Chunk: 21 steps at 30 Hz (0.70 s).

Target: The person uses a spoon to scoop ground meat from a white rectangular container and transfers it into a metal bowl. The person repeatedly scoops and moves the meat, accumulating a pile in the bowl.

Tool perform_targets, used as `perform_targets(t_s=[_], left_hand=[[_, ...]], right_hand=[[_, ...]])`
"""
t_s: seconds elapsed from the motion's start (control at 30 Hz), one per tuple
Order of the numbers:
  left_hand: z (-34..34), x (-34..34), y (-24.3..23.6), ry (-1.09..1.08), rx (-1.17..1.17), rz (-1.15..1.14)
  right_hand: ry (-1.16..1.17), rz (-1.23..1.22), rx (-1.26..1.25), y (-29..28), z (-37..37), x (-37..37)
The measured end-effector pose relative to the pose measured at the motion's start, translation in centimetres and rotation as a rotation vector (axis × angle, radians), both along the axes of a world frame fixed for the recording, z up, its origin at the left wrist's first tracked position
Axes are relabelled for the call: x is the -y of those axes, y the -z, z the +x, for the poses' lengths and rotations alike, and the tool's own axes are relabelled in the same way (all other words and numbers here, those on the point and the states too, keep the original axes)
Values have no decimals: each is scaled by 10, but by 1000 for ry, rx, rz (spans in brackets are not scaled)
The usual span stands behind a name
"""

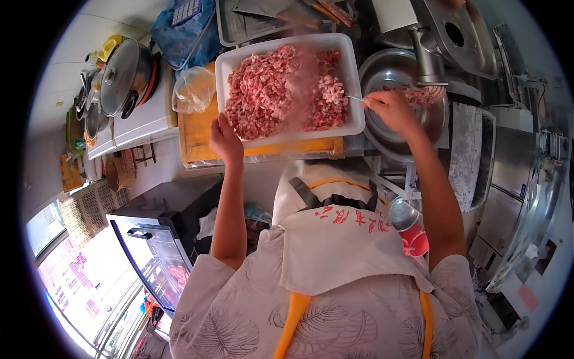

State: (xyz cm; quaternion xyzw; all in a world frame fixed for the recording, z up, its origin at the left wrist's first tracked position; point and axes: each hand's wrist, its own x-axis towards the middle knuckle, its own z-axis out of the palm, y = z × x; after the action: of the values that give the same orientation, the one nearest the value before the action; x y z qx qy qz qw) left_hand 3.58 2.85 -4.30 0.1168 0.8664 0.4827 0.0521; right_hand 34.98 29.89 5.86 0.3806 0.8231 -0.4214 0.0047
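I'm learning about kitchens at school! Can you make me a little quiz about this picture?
1. True or false: the white tray is full of chopped vegetables.
2. Which hand grips the tray's near edge? A) left hand B) right hand
3. Fill in: the right hand holds a thin metal ____ beside a round steel bowl.

Key: 1 false, it holds minced meat. 2 A. 3 utensil; its exact kind is too small to tell.
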Motion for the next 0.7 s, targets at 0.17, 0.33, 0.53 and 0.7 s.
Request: perform_targets(t_s=[0.17,0.33,0.53,0.7], left_hand=[[2,-1,-7,20,-30,-39],[0,1,-1,15,10,-39],[-1,0,1,20,-45,5],[0,2,3,13,-57,-17]], right_hand=[[145,-63,-72,-21,10,22],[159,-94,-166,-36,10,23],[273,-255,-264,-101,11,23],[398,-354,-401,-182,37,-1]])
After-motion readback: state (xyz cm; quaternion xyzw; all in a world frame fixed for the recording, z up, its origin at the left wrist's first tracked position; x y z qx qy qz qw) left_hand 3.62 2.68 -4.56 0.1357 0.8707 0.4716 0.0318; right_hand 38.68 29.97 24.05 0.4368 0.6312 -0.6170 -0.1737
